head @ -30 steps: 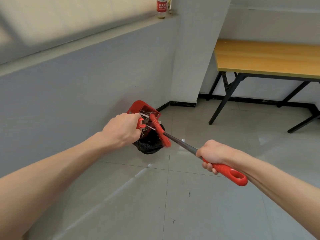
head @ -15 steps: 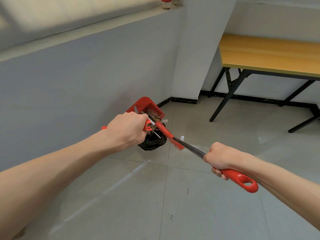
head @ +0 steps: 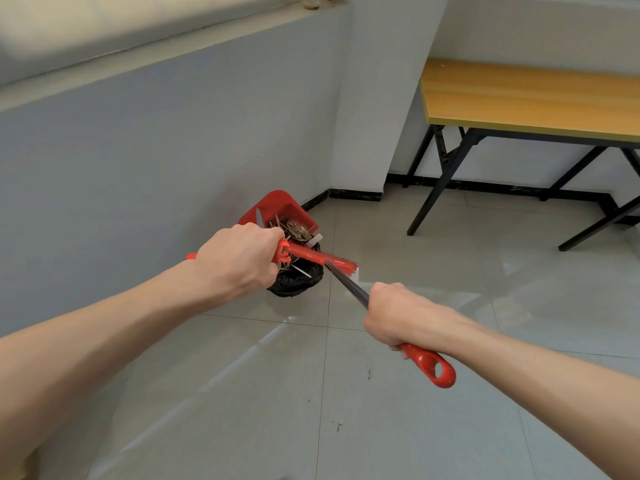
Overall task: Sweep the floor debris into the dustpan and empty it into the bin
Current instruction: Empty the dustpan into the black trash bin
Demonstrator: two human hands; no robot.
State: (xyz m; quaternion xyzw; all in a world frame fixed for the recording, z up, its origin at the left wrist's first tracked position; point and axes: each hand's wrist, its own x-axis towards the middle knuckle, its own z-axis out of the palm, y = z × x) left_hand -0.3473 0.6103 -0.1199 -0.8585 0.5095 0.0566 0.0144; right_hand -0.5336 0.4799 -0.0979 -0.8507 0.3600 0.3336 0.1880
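Observation:
My left hand [head: 239, 261] grips the handle of a red dustpan [head: 273, 207], which is tipped over a small bin lined with a black bag [head: 294, 284] on the floor by the grey wall. Brown scraps and white strips of debris [head: 296, 230] lie in the pan's mouth above the bin. My right hand [head: 391, 315] holds the dark shaft of a red-handled broom [head: 429, 367]. Its red brush head [head: 341, 264] sits at the pan's lip, over the bin's right edge.
A wooden table with black legs [head: 533, 95] stands at the back right. A grey wall [head: 138, 150] runs along the left into a white corner pillar [head: 377, 98]. Small dark specks [head: 369, 372] lie on the tiled floor near me.
The dustpan has tilted further up over the bin. The brush head has swung from pointing down to nearly level. My right hand has drawn the broom handle back to the right.

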